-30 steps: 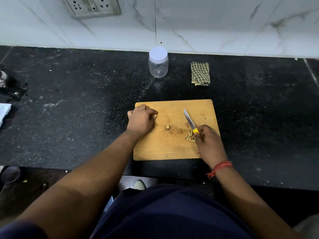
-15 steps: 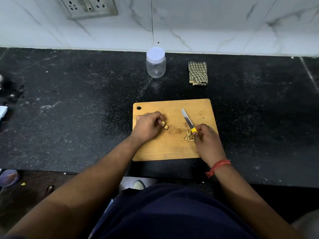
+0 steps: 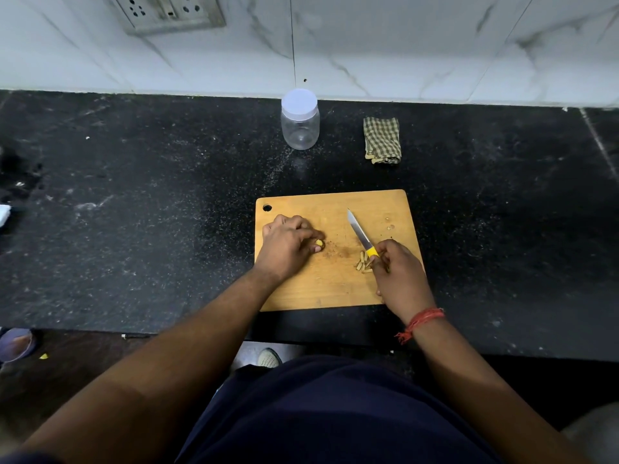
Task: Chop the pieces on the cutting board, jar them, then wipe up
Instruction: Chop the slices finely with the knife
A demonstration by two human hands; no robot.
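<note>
My left grip [image 3: 288,244] pinches the small yellow piece [image 3: 320,243]; my right grip [image 3: 398,272] clasps the yellow-handled knife [image 3: 361,236]. I should curl fingertips back before slicing.

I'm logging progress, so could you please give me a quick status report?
Left hand pinches yellow piece on cutting board. Right hand grips knife, cut sticks beside it. Jar lidded, nothing blocking.
</note>
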